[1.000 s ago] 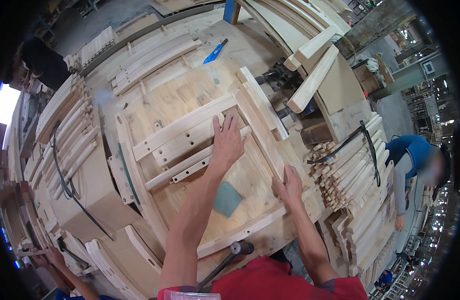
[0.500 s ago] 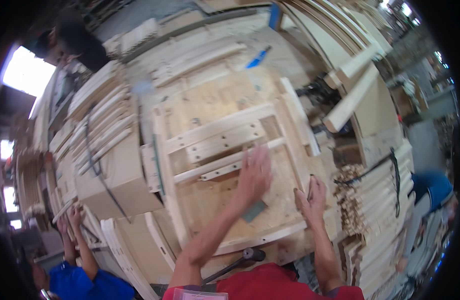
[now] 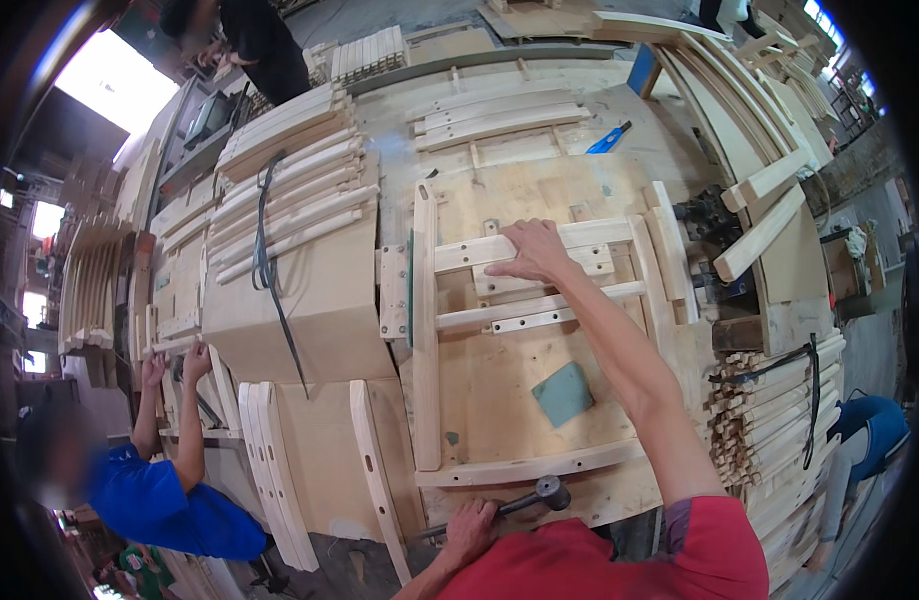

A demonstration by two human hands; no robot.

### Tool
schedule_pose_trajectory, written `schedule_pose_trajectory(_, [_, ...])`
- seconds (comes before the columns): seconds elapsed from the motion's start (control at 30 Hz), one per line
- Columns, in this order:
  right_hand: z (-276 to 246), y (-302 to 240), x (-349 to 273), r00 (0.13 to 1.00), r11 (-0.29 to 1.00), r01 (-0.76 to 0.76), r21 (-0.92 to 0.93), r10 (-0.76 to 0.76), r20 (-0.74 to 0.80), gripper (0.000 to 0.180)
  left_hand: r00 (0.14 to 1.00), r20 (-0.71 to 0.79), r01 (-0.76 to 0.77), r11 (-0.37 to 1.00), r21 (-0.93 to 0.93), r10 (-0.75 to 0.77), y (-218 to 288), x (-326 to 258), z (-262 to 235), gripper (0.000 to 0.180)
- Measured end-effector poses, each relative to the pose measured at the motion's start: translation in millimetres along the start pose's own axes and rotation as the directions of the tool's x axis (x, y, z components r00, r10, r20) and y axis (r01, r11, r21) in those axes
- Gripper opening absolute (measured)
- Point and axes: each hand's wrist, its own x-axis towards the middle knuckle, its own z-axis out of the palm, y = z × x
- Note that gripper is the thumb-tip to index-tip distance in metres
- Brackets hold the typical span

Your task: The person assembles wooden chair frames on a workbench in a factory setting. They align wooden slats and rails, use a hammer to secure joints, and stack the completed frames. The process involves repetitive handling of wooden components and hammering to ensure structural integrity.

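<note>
A pale wooden frame [image 3: 426,330] of side rails and cross slats lies flat on a plywood workbench [image 3: 500,390]. My right hand [image 3: 530,250] presses palm down on the frame's upper cross slat [image 3: 600,235], my arm reaching across the frame. At the near edge of the bench, my left hand [image 3: 470,528] grips the handle of a hammer [image 3: 540,495]. Its metal head lies just below the curved near rail [image 3: 530,465]. A grey-green pad [image 3: 563,392] rests on the plywood inside the frame.
Strapped stacks of slats sit to the left [image 3: 290,190] and right [image 3: 780,410]. Curved pieces [image 3: 375,470] lean at the near left. A blue tool [image 3: 610,138] lies far off. A co-worker in blue [image 3: 160,490] handles wood at lower left. Another person [image 3: 250,40] stands beyond the bench.
The view has swung left. My left hand has come off the frame and now grips a hammer at the near edge. My right hand moved from the right rail to the upper cross slat.
</note>
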Motion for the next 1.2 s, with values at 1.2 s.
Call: schedule_pose_trajectory(1.2, [17.4,16.0,-7.7,0.993,0.995,0.093,0.038,-0.089,-0.077,0.125,0.651,-0.617,-0.339,0.559,-0.757,-0.442,11.2,193.1,-260.8,0.028])
